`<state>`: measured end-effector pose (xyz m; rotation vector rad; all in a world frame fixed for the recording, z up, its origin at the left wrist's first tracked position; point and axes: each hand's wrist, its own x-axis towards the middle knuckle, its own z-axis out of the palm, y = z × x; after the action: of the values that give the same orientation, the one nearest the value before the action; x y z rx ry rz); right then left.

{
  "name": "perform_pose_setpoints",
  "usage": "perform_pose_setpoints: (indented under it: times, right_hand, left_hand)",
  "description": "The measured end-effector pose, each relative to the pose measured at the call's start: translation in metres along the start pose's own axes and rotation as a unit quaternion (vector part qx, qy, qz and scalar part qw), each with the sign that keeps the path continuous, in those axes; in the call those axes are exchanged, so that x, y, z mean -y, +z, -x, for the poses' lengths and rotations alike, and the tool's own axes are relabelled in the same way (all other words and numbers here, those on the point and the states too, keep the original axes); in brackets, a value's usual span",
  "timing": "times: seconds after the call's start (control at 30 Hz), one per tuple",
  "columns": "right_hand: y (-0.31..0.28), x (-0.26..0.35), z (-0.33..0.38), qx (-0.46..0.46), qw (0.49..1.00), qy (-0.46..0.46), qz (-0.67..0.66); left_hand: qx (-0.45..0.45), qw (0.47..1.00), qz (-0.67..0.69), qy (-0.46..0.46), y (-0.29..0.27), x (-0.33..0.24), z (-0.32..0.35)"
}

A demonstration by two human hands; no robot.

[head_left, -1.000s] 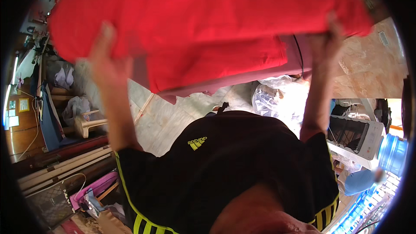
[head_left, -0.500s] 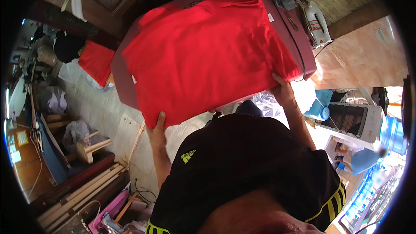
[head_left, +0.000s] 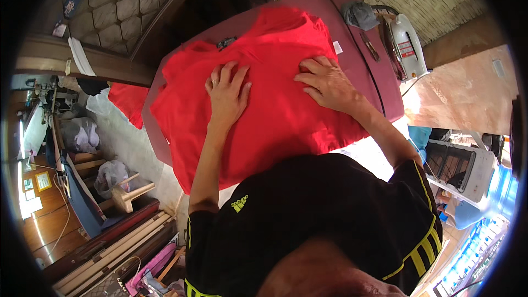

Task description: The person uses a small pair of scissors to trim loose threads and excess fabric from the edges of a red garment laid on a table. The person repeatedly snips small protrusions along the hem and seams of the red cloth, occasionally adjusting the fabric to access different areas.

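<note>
A red shirt (head_left: 264, 126) lies spread over a maroon padded ironing table (head_left: 360, 55), its near edge hanging over the front side. Close to its far edge shows a dark neck label (head_left: 226, 43), and a small white tag (head_left: 337, 48) sits at its right side. My left hand (head_left: 226, 93) rests on the cloth left of the middle, fingers apart. Opposite it, my right hand (head_left: 329, 83) presses on the shirt with its fingers spread and slightly bent. Neither hand grips anything.
A white iron (head_left: 408, 47) stands at the table's right end, beside a crumpled grey cloth (head_left: 360, 15). Another red cloth (head_left: 127, 102) hangs to the left. A wooden stool (head_left: 129, 193) and plastic bags (head_left: 113, 176) are on the left floor. A white appliance frame (head_left: 481, 176) stands at right.
Both hands have let go of the shirt's near corners and moved forward onto its middle. The near edge has come down toward me, and the shirt now lies on the table.
</note>
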<state>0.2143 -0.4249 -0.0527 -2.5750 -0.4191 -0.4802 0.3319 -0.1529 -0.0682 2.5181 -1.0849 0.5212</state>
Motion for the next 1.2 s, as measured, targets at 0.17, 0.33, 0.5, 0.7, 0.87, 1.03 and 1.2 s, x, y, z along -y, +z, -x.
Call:
perform_pose_setpoints:
  times: [0.17,0.33,0.5,0.7,0.87,1.03,1.2]
  right_hand:
    - [0.009,-0.061,-0.052,-0.167,0.985,0.041,0.012]
    - [0.005,-0.084,-0.085,-0.149,0.929,0.251,-0.225]
    - [0.013,-0.073,-0.062,-0.192,0.968,0.085,-0.137]
    - [0.023,-0.056,-0.041,-0.201,0.972,0.051,-0.113]
    - [0.013,-0.057,-0.059,-0.183,0.962,0.122,-0.165]
    - [0.01,-0.052,-0.043,-0.164,0.976,0.035,-0.141]
    - [0.02,-0.041,-0.034,-0.234,0.967,0.032,-0.097]
  left_hand:
    - [-0.094,0.995,0.024,0.019,0.034,0.002,-0.07]
    - [-0.029,0.996,0.075,0.032,0.04,-0.011,-0.119]
    - [-0.078,0.981,0.152,0.096,0.048,-0.009,-0.102]
    - [-0.137,0.962,0.158,0.174,0.059,-0.007,-0.083]
    - [-0.163,0.962,0.125,0.178,0.063,-0.006,-0.079]
    - [-0.195,0.96,0.112,0.165,0.066,-0.008,-0.079]
    - [-0.246,0.953,0.094,0.15,0.07,-0.011,-0.079]
